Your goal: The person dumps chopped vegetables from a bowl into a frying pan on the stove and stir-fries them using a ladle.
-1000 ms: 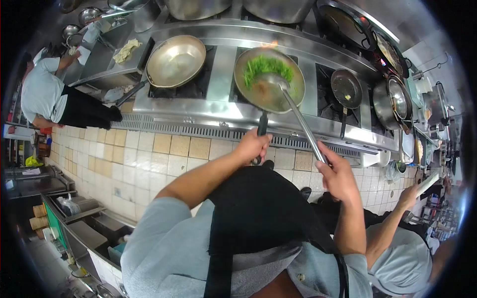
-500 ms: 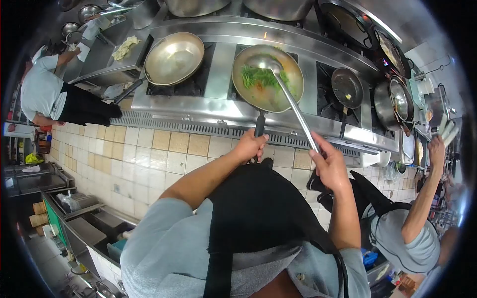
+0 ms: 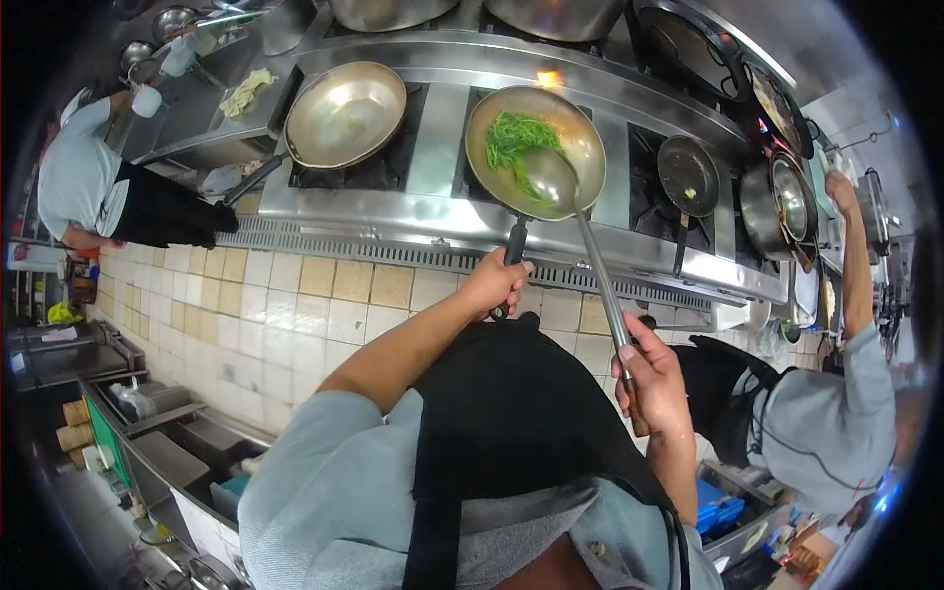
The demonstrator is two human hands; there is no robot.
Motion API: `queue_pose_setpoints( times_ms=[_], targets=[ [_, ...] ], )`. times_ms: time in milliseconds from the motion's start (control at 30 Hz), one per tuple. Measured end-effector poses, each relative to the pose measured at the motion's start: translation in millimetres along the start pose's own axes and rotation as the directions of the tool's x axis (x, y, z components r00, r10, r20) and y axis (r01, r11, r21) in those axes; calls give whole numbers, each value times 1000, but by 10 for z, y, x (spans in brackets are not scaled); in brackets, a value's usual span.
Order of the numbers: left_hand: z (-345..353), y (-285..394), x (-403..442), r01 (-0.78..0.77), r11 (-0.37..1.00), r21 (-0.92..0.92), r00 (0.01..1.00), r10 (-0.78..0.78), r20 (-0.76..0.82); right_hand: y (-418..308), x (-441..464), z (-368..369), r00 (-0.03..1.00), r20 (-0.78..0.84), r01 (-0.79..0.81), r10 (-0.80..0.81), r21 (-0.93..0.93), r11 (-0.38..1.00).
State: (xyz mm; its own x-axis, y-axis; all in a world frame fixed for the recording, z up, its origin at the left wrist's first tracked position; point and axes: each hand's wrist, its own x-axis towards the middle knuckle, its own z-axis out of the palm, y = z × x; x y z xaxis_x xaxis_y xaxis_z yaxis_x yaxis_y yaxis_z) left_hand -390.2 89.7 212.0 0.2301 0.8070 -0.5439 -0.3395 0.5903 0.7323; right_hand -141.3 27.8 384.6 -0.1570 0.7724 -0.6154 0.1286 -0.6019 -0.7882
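Note:
My left hand (image 3: 495, 283) is closed around the black handle of a frying pan (image 3: 480, 110), which sits over a burner in the middle of the stove. Chopped green leafy vegetables (image 3: 516, 143) lie in the left half of that pan. My right hand (image 3: 653, 379) grips a long-handled metal ladle (image 3: 600, 275) near the wooden end of its handle. The ladle's bowl (image 3: 551, 180) rests low in the pan, at the right edge of the greens. A small orange flame (image 3: 549, 79) shows behind the pan's far rim.
A larger pan (image 3: 346, 116) stands on the left burner, a small dark skillet (image 3: 687, 177) on the right one. Large pots (image 3: 556, 18) line the back. One co-worker (image 3: 84, 192) stands at far left; another (image 3: 821, 418) reaches toward the stove's right end. Tiled floor (image 3: 285, 324) lies before the stove.
The ladle's bowl has moved from the far side of the pan toward its near right, and it has turned over. The flame has grown. The right co-worker's arm has reached farther forward.

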Motion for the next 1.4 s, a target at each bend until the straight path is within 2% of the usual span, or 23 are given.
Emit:
queue_pose_setpoints(
  times_ms=[33,233,300,367,433,500,533,567,600,633,700,767,833,867,933,967,1033,1100,1200,1233,1333,1367,1400],
  targets=[
    [-5,27,-13,6,1000,7,1000,-6,5,-36,-42,2,1000,-6,-1,1,8,1000],
    [18,184,-175,13,995,-99,997,-5,80,-545,-289,-270,996,58,-40,66,-377,925],
    [69,242,-345,98,990,-102,991,-88,99,-619,-244,-229,996,71,-19,59,-463,886],
    [54,277,-292,92,991,-96,992,-83,98,-586,-128,-104,993,82,119,-86,-684,720],
    [53,376,-160,51,993,-111,994,-39,103,-476,106,-15,998,30,57,-53,-752,657],
    [92,401,-171,31,991,-130,998,-24,50,-105,482,18,930,33,258,-365,-768,587],
    [83,313,-203,-12,999,-47,999,14,44,-3,567,40,930,39,262,-366,-768,584],
    [76,245,-234,-57,998,41,998,55,41,78,643,77,854,80,370,-515,-789,491],
    [87,157,-329,-61,998,19,998,61,34,128,659,99,756,122,457,-644,-802,385],
    [62,134,-382,-62,998,21,998,61,35,113,585,97,755,120,457,-645,-801,386],
    [-10,120,-451,-18,998,58,998,14,68,-27,328,88,880,66,368,-471,-722,586],
    [-36,182,-300,9,1000,17,997,-10,76,-170,160,-34,971,22,203,-237,-594,779],
    [-33,304,-120,50,999,-12,995,-49,85,-486,52,11,1000,-22,-18,6,-593,805],
    [13,338,-78,45,999,-12,995,-44,86,-471,125,34,1000,-22,-14,1,-595,804],
    [121,419,-84,-26,990,-137,1000,27,3,-267,374,83,970,-6,163,-244,-731,663],
    [125,360,-114,-24,990,-136,1000,25,2,-120,515,96,970,-6,162,-243,-729,665],
    [148,165,-271,-69,998,-1,998,69,-17,71,722,157,776,93,456,-624,-766,453],
    [95,125,-363,-56,996,72,996,50,70,-9,549,145,820,60,404,-569,-765,502],
    [77,159,-306,-36,999,-9,998,37,44,-201,191,-37,958,25,237,-286,-628,741],
    [76,216,-212,-63,998,8,997,62,45,-444,33,4,998,-39,17,-50,-590,807],
    [145,355,-62,-33,994,-108,999,37,37,-347,219,-28,998,-62,-11,-32,-596,803],
    [151,317,-56,-73,992,-101,996,78,47,-155,430,-26,954,-2,220,-301,-677,703],
    [159,255,-58,-111,989,-96,992,117,56,11,591,-29,839,82,415,-537,-735,536]
  ],
)
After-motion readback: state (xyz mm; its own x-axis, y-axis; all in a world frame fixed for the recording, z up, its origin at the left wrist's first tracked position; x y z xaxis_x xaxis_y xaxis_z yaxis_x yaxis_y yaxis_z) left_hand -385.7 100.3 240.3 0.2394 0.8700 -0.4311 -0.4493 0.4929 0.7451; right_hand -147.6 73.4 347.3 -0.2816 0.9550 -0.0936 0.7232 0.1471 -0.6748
